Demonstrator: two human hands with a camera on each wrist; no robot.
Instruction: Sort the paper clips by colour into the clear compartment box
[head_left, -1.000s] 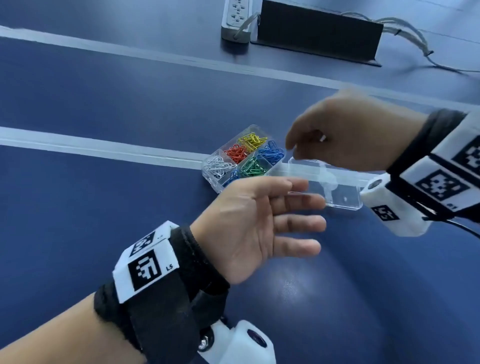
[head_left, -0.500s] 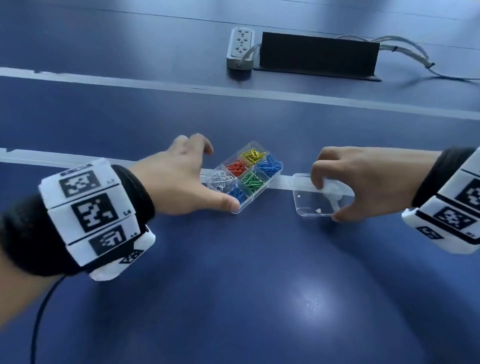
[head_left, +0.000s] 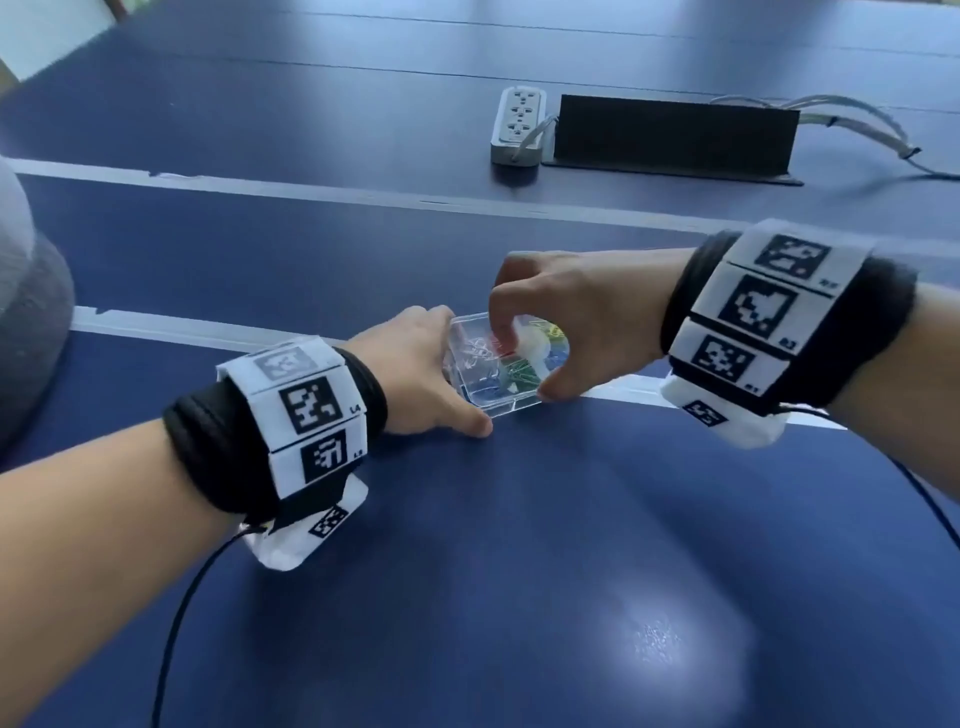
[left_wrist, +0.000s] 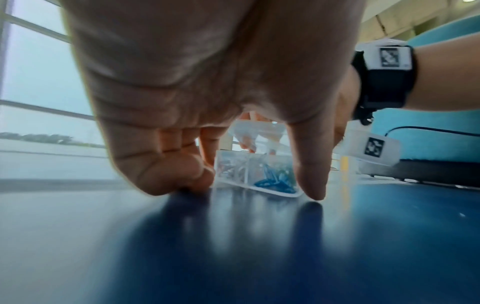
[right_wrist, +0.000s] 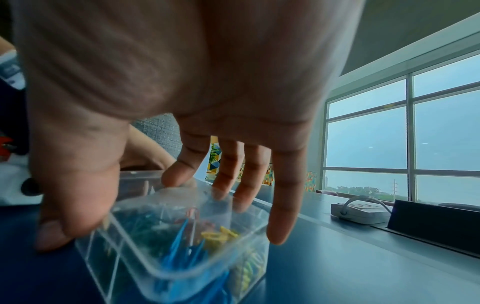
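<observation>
Your left grip (head_left: 415, 369) curls round the clear box (head_left: 506, 408) on the tabletop (head_left: 519, 571); | your right grip (head_left: 582, 306) pinches the lid (head_left: 532, 343) over it

My head camera looks down; both wrist cameras, low and close, face the box (head_left: 514, 407) from opposite sides.

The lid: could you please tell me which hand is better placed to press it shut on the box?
Probably the right hand: it grips the lid from above, thumb at the near edge, fingers over the top. The left hand only holds the box steady at its left end.
</observation>
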